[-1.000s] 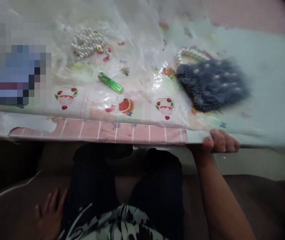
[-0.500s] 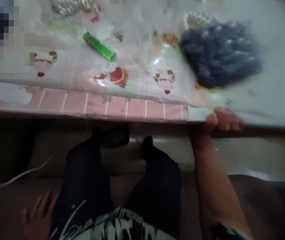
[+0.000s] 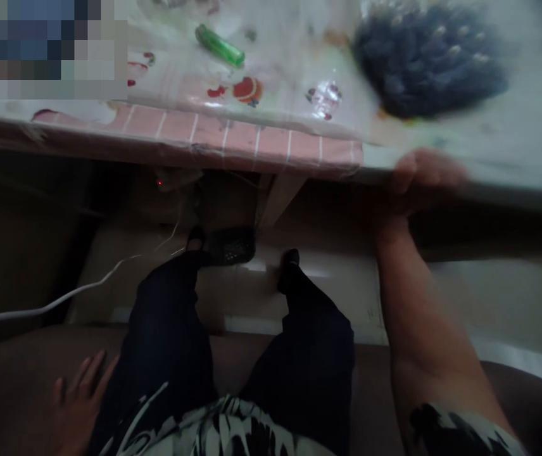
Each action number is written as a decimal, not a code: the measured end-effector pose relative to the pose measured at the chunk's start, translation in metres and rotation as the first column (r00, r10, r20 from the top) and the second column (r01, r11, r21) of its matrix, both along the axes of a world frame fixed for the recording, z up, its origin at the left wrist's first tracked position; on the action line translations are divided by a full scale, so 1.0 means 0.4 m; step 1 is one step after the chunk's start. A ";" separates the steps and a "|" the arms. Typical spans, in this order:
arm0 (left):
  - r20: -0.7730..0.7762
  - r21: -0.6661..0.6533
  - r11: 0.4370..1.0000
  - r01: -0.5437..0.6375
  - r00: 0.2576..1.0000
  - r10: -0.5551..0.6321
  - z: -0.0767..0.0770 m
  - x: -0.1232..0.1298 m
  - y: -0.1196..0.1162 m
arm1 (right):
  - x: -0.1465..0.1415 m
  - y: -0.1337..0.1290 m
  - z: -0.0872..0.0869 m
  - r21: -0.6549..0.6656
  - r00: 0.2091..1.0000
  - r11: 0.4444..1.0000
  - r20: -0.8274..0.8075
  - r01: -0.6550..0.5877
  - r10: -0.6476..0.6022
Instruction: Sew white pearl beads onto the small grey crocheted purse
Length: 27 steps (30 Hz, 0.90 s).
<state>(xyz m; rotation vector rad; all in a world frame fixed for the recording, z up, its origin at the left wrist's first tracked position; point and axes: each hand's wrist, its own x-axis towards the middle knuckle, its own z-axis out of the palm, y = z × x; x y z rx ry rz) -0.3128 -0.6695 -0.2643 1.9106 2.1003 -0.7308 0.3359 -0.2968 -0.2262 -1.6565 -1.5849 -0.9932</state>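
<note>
My right hand [image 3: 430, 172] grips the front edge of the table [image 3: 380, 155], its fingers curled over the top and blurred. On the brown seat [image 3: 19, 380] at lower left rests my left hand [image 3: 78, 396], fingers spread and nothing in it. Beyond my right hand a dark grey fluffy piece with pearl-like beads [image 3: 430, 63] lies on the table. A green translucent stick-like object [image 3: 220, 45] is further left, touched by neither hand.
A fruit-patterned plastic cover [image 3: 280, 82] with a pink striped border lies over the table. Under it are a white cable [image 3: 85, 286], a small red light [image 3: 159, 182], a dark basket-like object [image 3: 233, 246] and a table leg [image 3: 280, 199]. A blurred-out patch hides the upper left.
The view has tipped downward, so the table sits higher in the picture and more floor shows beneath it. My right hand stays on the edge and my left hand on the seat.
</note>
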 end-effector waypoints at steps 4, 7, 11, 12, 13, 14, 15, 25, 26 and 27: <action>-0.063 0.058 0.996 0.063 0.996 -0.060 -0.019 0.002 -0.021 | 0.012 0.003 -0.008 -0.018 1.000 1.000 0.001 -0.017 0.017; -0.078 0.072 0.995 0.066 0.995 -0.060 -0.026 0.007 -0.019 | 0.021 0.008 -0.018 -0.030 1.000 1.000 -0.001 -0.007 0.007; -0.118 0.121 0.991 0.049 0.992 -0.035 -0.033 0.011 -0.013 | 0.020 0.005 -0.018 -0.037 0.999 0.999 0.051 -0.017 0.019; -0.113 0.125 0.991 0.057 0.993 -0.043 -0.036 0.007 -0.013 | 0.017 0.003 -0.015 -0.045 0.998 0.999 0.062 -0.020 0.022; -0.102 0.128 0.990 0.067 0.993 -0.054 -0.040 0.003 -0.015 | 0.014 0.000 -0.012 -0.060 0.997 0.998 0.068 -0.021 0.025; -0.088 0.135 0.988 0.076 0.994 -0.065 -0.044 -0.002 -0.017 | 0.011 -0.003 -0.009 -0.076 0.997 0.997 0.070 -0.019 0.025; -0.071 0.144 0.986 0.088 0.994 -0.078 -0.048 -0.007 -0.021 | 0.008 -0.006 -0.006 -0.093 0.997 0.996 0.071 -0.016 0.022; 0.088 0.439 0.897 0.048 0.992 -0.096 -0.072 0.018 -0.024 | 0.005 -0.013 -0.004 -0.178 0.999 0.983 0.038 0.043 -0.037; 0.093 0.455 0.889 0.051 0.990 -0.104 -0.074 0.018 -0.024 | 0.004 -0.014 -0.005 -0.179 0.998 0.983 0.046 0.047 -0.039; 0.096 0.468 0.882 0.057 0.989 -0.115 -0.076 0.017 -0.025 | 0.002 -0.016 -0.004 -0.174 0.998 0.983 0.055 0.051 -0.042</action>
